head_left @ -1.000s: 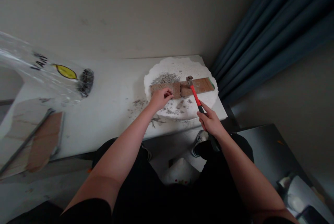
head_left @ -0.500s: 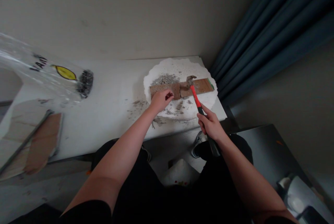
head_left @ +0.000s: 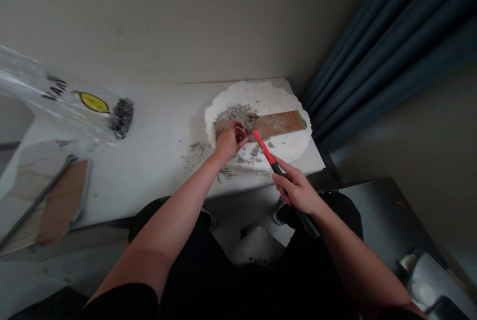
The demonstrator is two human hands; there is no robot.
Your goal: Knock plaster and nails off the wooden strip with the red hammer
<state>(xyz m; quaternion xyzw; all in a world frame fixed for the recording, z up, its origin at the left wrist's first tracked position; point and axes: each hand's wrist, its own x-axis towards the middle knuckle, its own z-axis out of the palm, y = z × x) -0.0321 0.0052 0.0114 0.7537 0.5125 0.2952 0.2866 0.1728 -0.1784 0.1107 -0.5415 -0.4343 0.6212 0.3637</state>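
Note:
My right hand (head_left: 297, 192) grips the black end of a red-handled hammer (head_left: 264, 146). Its metal head rests at the left part of a brown wooden plank (head_left: 280, 123), close to my left fingertips. My left hand (head_left: 228, 140) is pinched shut on the plank's left end, on something too small to make out. The plank lies across a round white foam slab (head_left: 286, 147) strewn with grey rubble and chips.
A white table (head_left: 156, 151) bears the slab, loose nails (head_left: 225, 173) and a clear plastic bag (head_left: 70, 104) with a yellow label. Brown boards (head_left: 61, 200) lie at the left. Dark blue curtains (head_left: 383, 46) hang at the right. My legs and shoes are below.
The hammer head has swung left along the plank, from its middle to beside my left fingers. My right hand has drawn slightly back and down. My left hand stays pinched in place.

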